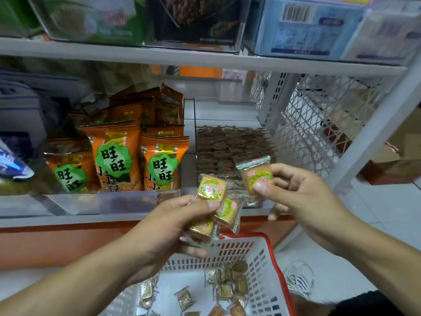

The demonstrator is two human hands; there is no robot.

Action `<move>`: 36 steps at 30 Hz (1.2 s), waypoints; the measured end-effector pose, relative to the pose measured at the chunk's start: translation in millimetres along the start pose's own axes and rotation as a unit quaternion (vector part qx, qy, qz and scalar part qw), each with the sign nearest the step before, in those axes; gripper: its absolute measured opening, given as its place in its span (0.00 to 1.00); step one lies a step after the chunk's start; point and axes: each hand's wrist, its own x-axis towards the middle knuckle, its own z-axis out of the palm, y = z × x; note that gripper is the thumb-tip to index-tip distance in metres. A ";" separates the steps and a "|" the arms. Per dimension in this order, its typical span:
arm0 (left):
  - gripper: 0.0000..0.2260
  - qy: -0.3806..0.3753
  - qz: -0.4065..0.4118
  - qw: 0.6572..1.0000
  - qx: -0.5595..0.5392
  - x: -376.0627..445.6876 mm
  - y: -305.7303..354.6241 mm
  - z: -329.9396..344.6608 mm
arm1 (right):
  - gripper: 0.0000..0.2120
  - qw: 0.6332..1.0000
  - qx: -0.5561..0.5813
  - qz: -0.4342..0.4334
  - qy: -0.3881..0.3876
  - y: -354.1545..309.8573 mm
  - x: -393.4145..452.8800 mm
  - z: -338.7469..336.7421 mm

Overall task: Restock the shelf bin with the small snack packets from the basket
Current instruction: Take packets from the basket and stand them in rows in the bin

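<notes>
My left hand [169,226] grips a small bunch of three clear-wrapped yellow snack packets [213,202] in front of the shelf edge. My right hand [296,195] pinches one more snack packet [257,173] between thumb and fingers, just above the front of the clear shelf bin [232,144], which holds several rows of the same small packets. Below my hands stands the white plastic basket [257,265] with a red rim, with several loose packets [230,283] lying on its bottom.
Left of the bin, a clear tray holds orange snack bags [136,156] with green labels. A white wire mesh divider [319,124] and a slanted shelf post [373,133] stand to the right. The upper shelf [182,58] carries boxed goods. A shoe [298,279] shows on the tiled floor.
</notes>
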 end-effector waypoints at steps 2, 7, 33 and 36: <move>0.25 0.006 -0.003 1.000 0.008 0.5 -1.2 -1.1 | 0.14 0.999 0.017 0.021 -0.020 4.1 2.8 -0.9; 0.27 0.025 -0.012 0.999 0.034 0.5 -1.6 -2.5 | 0.15 0.994 0.026 0.035 -0.102 6.9 6.5 -2.0; 0.24 -0.108 -0.117 0.984 0.080 -4.4 0.4 -3.9 | 0.16 0.936 0.072 0.268 -0.215 -8.9 0.5 8.6; 0.18 -0.094 -0.100 0.989 0.050 -5.2 3.0 -6.6 | 0.15 0.946 0.105 0.251 -0.175 -8.4 -0.9 10.8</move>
